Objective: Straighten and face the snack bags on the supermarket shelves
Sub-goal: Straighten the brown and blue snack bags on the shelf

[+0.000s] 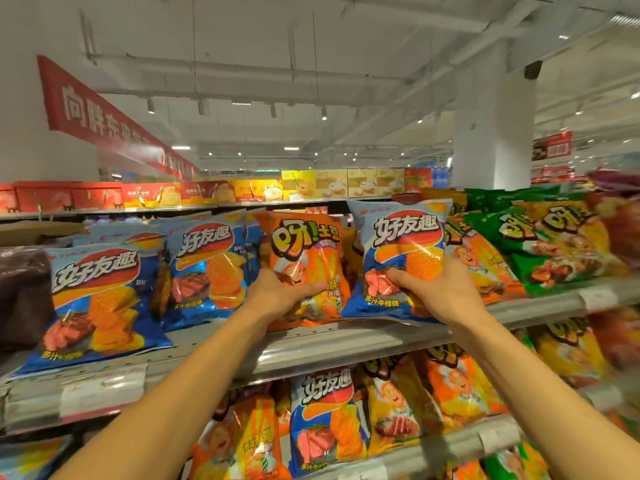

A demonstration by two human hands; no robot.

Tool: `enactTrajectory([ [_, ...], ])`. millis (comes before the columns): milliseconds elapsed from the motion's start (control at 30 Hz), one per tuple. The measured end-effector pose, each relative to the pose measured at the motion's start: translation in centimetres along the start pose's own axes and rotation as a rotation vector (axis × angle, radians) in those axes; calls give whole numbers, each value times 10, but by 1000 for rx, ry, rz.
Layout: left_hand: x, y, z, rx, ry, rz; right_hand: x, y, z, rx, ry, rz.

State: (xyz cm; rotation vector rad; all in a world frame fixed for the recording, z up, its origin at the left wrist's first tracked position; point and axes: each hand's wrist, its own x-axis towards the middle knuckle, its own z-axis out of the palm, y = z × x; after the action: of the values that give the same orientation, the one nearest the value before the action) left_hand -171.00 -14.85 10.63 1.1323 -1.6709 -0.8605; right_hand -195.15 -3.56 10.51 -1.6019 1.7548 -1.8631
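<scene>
The left hand (pixel 277 296) covered the lower centre of the orange bag (pixel 304 258). The right hand (pixel 433 289) masked the lower middle of the blue bag (pixel 401 247). At 3 o'clock, the red bags (pixel 620 233) were motion-blurred and cropped by the edge. At 9 o'clock, the dark bag (pixel 20 296) was cropped. The shelf price labels (pixel 104 389) were illegible.

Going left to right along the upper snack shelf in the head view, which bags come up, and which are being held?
Dark purple bag → leaning blue bag → second blue bag → orange bag in the left hand → blue bag in the right hand → green bags.
</scene>
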Motion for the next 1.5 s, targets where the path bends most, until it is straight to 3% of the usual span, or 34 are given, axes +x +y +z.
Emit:
enactTrajectory([
  [300, 8, 1, 22, -45, -28, -61, -16, -3, -3, -44, 2, -21],
  [500, -4, 5, 12, 47, -89, -95, -21, -15, 8, -44, -41, -6],
  [667, -35, -3, -30, 332, 81, 122, -21, -38, 38, -5, -69, -67],
  [900, -93, -31, -109, 920, 281, 372, -26, -78, 111, 21, -142, -107],
  [1067, -125, -54, -152, 1242, 332, 356, -36, -100, 172, 2, -206, -112],
  [1233, -137, -66, -164, 1157, 345, 374, -39, -106, 215, -135, -261, -103],
  [1400, -135, -67, -165, 1148, 366, 369, -40, -99, 238, -44, -517, -18],
  [1500, -134, -67, -163, 1131, 379, 390, -38, -97, 238, -56, -552, -25],
])
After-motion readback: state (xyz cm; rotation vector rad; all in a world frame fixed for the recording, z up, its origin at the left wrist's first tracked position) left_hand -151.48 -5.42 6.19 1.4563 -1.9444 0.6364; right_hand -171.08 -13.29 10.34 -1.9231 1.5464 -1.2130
